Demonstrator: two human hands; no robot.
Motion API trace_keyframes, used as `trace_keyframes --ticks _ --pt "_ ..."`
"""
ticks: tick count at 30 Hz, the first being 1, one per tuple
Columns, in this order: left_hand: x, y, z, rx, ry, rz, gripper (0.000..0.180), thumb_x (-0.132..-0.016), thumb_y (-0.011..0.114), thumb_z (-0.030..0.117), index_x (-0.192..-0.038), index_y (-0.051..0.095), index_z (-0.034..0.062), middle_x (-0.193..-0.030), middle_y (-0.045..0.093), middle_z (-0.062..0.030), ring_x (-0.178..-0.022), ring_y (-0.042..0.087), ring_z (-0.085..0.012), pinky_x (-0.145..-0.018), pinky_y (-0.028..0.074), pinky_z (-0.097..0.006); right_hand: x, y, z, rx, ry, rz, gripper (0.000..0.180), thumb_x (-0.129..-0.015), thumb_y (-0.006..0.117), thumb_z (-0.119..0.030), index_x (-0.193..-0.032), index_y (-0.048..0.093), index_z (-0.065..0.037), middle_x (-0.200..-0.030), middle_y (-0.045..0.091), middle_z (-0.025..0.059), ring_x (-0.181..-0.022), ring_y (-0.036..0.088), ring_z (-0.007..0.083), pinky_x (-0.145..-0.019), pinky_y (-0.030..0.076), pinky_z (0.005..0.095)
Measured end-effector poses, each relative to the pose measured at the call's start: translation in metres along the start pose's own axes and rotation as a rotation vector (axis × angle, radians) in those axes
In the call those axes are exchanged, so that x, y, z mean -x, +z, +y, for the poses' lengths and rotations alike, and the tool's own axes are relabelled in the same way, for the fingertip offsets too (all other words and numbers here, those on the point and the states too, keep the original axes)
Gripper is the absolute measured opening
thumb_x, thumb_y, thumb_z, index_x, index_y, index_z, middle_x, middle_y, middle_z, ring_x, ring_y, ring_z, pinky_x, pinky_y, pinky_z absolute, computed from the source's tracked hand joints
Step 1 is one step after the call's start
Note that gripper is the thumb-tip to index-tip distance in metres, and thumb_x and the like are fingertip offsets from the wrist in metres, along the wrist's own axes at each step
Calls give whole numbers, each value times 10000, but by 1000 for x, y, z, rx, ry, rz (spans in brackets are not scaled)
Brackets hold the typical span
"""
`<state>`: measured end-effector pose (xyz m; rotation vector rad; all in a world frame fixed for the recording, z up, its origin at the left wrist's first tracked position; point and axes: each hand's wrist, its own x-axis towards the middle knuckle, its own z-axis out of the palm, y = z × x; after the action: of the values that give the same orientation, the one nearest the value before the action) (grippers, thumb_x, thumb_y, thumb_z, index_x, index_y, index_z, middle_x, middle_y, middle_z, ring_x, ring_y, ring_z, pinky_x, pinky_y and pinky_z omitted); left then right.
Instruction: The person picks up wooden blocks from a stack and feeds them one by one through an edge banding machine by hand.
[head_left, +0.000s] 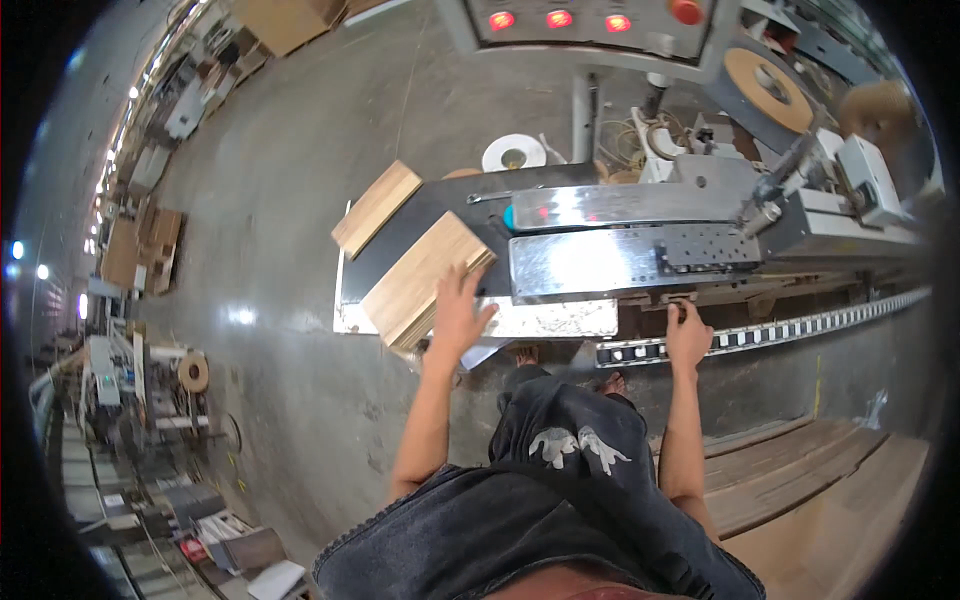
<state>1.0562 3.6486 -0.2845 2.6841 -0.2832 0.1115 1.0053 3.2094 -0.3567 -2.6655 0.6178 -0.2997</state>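
Here, a steel-topped machine [585, 262] dominates. Left of the machine, a black-topped surface [385, 255] carries the stacked wooden boards [425, 270]; a narrower wooden piece [378, 208] lies farther left of it. The left hand [460, 312], its grip open, spreads its fingers on the stack. At the machine's near edge, the right hand [689, 338] bends its fingers; whether its grip holds anything, I cannot tell.

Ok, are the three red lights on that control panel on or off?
On: all three lights on the control panel glow bright red, with pale centres.
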Motion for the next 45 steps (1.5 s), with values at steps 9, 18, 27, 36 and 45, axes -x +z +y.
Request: trace_keyframes --ticks 9,18,27,36,45 --pt "18 -62 -129 -106 -250 -68 1055 -669 914 487 -1550 465 120 -1673 263 -267 -1572 161 -493 -1265 152 -636 -3 10 -11 147 73 -48 386 -1033 600 -437 -1131 767 -104 -907 788 113 -869 724 357 -966 472 467" --pt "16 -76 -144 21 -194 -6 1005 -553 930 401 -1469 585 173 -1584 402 -204 -1471 341 -418 -1233 211 -541 -10 13 -12 199 172 -103 346 -1003 621 -412 -1180 760 -149 -1010 796 92 -987 726 333 -988 474 445" --pt "-7 -96 -126 44 10 65 875 -522 900 443 -1325 690 167 -1522 477 -191 -1427 386 -393 -1197 235 -527 -9 5 -14 274 199 -126 387 -983 624 -445 -1081 792 -111 -991 787 145 -987 724 367 -1011 461 479" --pt "-43 6 -14 204 478 -81 815 -541 923 451 -1291 685 236 -1511 455 -222 -1424 383 -424 -1159 228 -605 -12 8 -26 352 193 -198 378 -970 654 -445 -1044 817 -113 -1003 792 121 -964 732 351 -1030 464 499" --pt "-74 82 57 176 476 -214 802 -648 907 427 -1362 658 160 -1608 356 -243 -1523 247 -471 -1224 146 -655 -9 15 -19 336 227 -171 336 -952 669 -405 -1055 802 -115 -968 792 126 -972 734 329 -1027 474 483"
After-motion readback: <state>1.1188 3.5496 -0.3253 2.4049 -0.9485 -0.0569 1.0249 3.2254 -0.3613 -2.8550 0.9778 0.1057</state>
